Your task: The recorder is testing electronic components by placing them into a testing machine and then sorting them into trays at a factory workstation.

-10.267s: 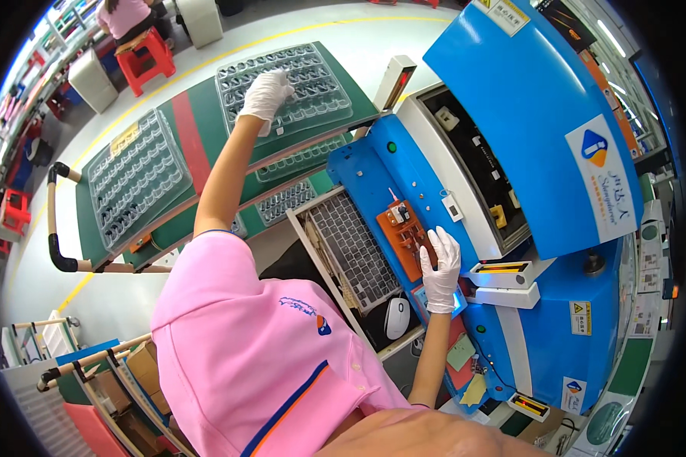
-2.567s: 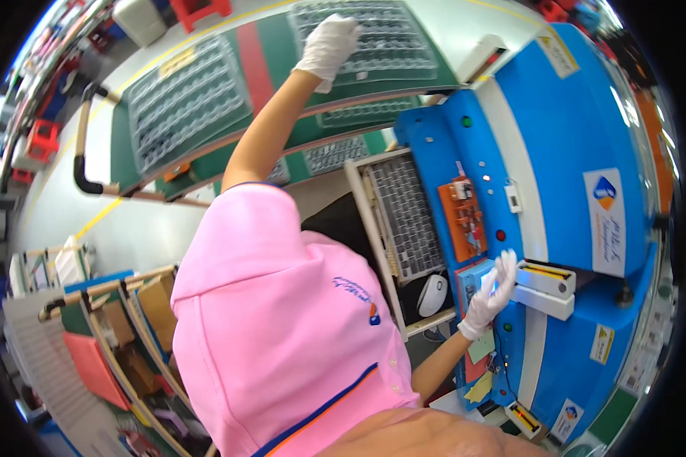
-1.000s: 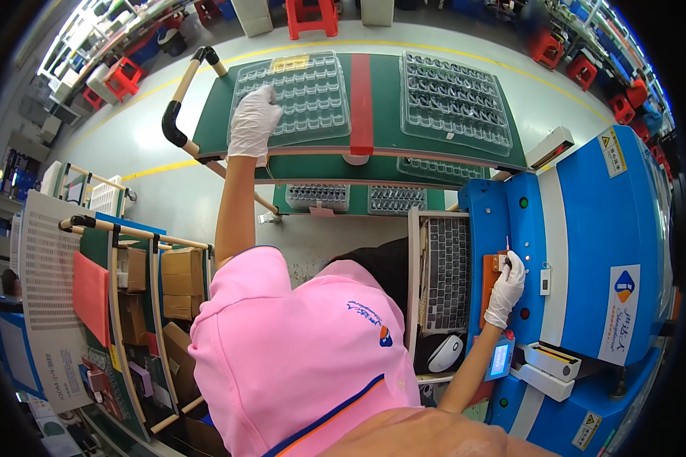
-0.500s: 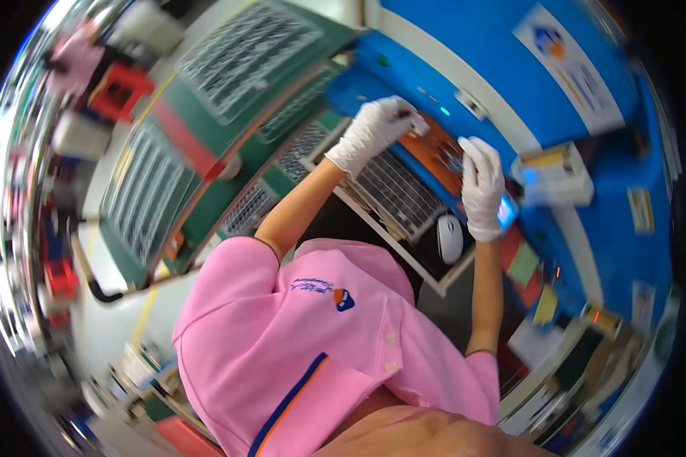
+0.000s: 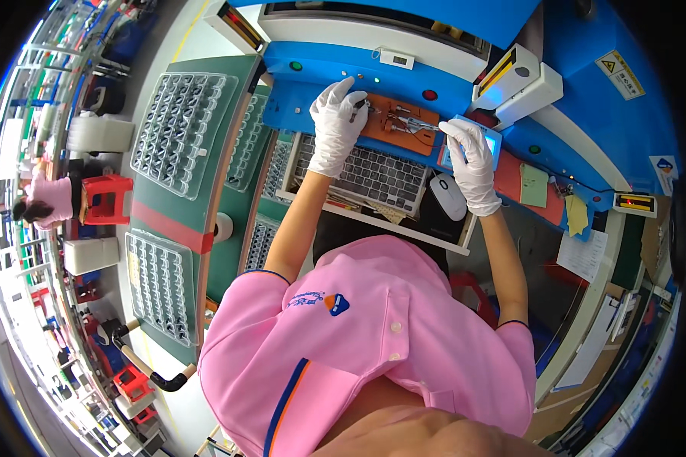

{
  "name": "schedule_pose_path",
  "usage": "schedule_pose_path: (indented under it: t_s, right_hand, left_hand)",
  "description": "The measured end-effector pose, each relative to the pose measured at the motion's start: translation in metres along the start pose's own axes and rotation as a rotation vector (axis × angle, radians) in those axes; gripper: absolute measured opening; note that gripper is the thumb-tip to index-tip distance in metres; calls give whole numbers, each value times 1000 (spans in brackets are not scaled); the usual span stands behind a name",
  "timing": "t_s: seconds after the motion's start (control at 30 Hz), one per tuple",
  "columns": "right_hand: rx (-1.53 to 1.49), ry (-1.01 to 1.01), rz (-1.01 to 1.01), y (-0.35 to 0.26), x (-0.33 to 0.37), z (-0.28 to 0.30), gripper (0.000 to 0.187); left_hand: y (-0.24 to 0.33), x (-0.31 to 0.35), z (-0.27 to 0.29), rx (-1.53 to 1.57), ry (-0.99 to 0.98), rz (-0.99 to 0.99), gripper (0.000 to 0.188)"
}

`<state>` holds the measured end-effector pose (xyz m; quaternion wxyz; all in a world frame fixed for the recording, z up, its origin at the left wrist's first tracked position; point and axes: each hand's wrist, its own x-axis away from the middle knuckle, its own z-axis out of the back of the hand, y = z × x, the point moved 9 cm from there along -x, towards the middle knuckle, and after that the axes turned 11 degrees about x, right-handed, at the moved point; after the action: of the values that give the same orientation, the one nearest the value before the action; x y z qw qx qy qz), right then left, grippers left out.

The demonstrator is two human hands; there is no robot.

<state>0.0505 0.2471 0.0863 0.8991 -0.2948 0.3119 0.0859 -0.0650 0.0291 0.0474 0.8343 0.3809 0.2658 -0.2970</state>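
Left fingers point(image 5: 340, 93) and right fingers point(image 5: 465, 132), half-curled, any hold unclear, flank an orange fixture point(image 5: 387, 139) beyond the keyboard point(image 5: 381, 180) and mouse point(image 5: 448, 196).

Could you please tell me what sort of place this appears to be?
It looks like a factory workshop, judging by the large blue machine, the orange fixture on its front ledge and the clear compartmented trays.

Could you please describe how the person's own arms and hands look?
The left hand and right hand wear wrinkled white gloves. Both forearms are bare; the short pink sleeves are edged in dark blue.
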Motion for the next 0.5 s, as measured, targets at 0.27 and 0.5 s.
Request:
schedule_pose_path:
  t_s: [0.27,0.5]
  right_hand:
    - [-30,0,-1,-3,-1,-8,30]
    - [-40,-11,-7,0,-2,-14,31]
  left_hand:
    - [-2,-9,10,83,-13,-147,32]
    - [-9,-7,3,109,-18,-114,30]
